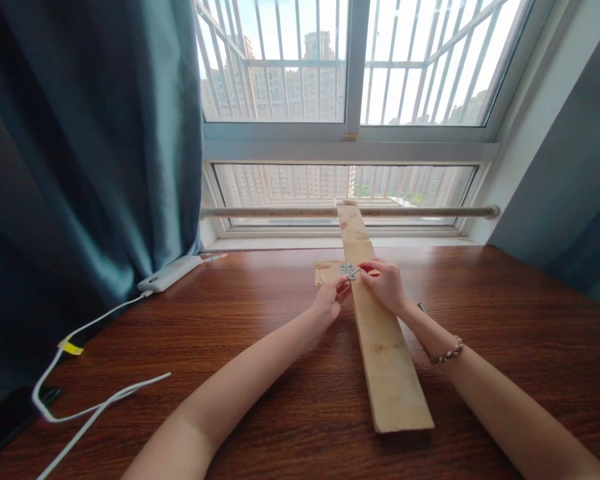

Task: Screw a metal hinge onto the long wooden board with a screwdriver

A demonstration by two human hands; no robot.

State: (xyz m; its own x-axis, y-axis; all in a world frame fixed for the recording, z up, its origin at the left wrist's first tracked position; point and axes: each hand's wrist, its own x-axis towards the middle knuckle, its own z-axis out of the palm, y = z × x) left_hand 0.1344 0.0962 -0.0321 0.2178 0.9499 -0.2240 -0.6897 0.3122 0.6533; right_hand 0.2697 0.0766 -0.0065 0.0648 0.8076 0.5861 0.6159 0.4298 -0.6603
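Observation:
A long pale wooden board (383, 347) lies lengthwise on the brown table, its far end reaching the window rail. At its left edge, a short wooden piece (325, 273) butts up beside it. A small metal hinge (348, 270) lies across the joint between them. The fingers of my left hand (331, 298) are closed at the hinge's near edge, thumb on top. Just right of the hinge, my right hand (386, 285) pinches a small thin metal screw (358, 271), its tip near the hinge plate. My right fingertips partly hide the screw.
A dark, thin tool tip (421, 307) shows beside my right forearm, the rest hidden. At the left lie a white power strip (170, 273) and a white cable (105, 403) with a yellow tag (72, 348). A horizontal rail (280, 213) crosses before the window; a curtain (145, 133) hangs left.

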